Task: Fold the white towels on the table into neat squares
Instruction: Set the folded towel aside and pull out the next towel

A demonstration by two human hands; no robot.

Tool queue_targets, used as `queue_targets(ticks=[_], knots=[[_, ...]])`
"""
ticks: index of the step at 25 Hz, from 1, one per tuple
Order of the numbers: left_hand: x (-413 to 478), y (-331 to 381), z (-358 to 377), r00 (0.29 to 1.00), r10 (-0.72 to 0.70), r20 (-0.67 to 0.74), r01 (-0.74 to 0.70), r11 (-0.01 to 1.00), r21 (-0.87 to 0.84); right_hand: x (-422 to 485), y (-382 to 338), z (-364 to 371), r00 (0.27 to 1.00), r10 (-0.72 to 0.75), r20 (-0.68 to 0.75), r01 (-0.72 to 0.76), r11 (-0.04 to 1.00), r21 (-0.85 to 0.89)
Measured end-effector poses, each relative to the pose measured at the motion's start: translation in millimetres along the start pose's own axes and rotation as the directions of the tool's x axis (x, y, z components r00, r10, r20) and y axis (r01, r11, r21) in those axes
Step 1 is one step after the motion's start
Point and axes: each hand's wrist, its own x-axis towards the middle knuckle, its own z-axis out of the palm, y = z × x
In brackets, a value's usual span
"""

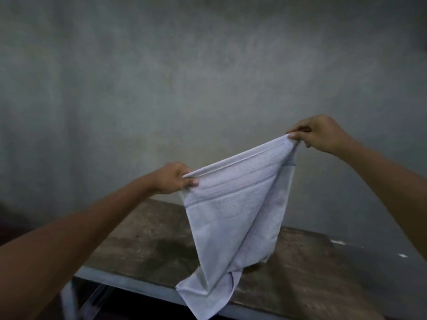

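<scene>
Overhead, white towel hangs in the air above the wooden table. Left hand pinches its left top corner, right hand pinches the right, higher. Lower end droops past the table's near edge.

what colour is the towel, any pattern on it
White towel, plain but for woven bands and a stitched line near its top edge; head view.

Worn wooden table, towel end perhaps touching
</scene>
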Motion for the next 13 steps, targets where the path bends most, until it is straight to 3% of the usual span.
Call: queue_targets(ticks=[2,4,5,7,9,10,12,13], knots=[[6.9,10.3,-22.1,1.000,-0.014,-0.026,0.013,0.999,-0.030,-5.2,14.9,-12.6,0.998,0.061,-0.028,-0.061,0.998,-0.002],[12.8,25.3,-48.3,0.998,-0.030,-0.056,0.017,0.975,-0.222,-3.4,23.5,-30.8,0.991,0.135,-0.011,-0.133,0.984,0.121],[16.5,33.3,-62.9,0.998,-0.033,-0.060,0.007,0.919,-0.393,-2.2,23.3,-44.5,0.985,0.170,0.042,-0.175,0.945,0.277],[26.8,50.4,-93.7,0.997,-0.003,-0.083,-0.057,0.710,-0.702,3.1,19.0,-76.6,0.977,0.173,0.127,-0.214,0.781,0.587],[46.5,64.3,-121.2,0.981,-0.018,-0.192,-0.147,0.571,-0.807,14.5,16.9,-101.5,0.987,0.137,0.089,-0.159,0.682,0.714],[57.0,71.1,-130.5,0.972,-0.045,-0.230,-0.168,0.553,-0.816,21.7,17.2,-106.3,0.989,0.131,0.067,-0.140,0.687,0.713],[73.5,71.3,-131.7,0.971,-0.113,-0.212,-0.091,0.642,-0.761,30.0,23.6,-93.5,0.978,0.156,0.135,-0.206,0.763,0.612],[81.3,63.7,-125.3,0.972,-0.157,-0.176,0.005,0.759,-0.651,31.2,30.0,-80.1,0.959,0.188,0.213,-0.276,0.792,0.544]])
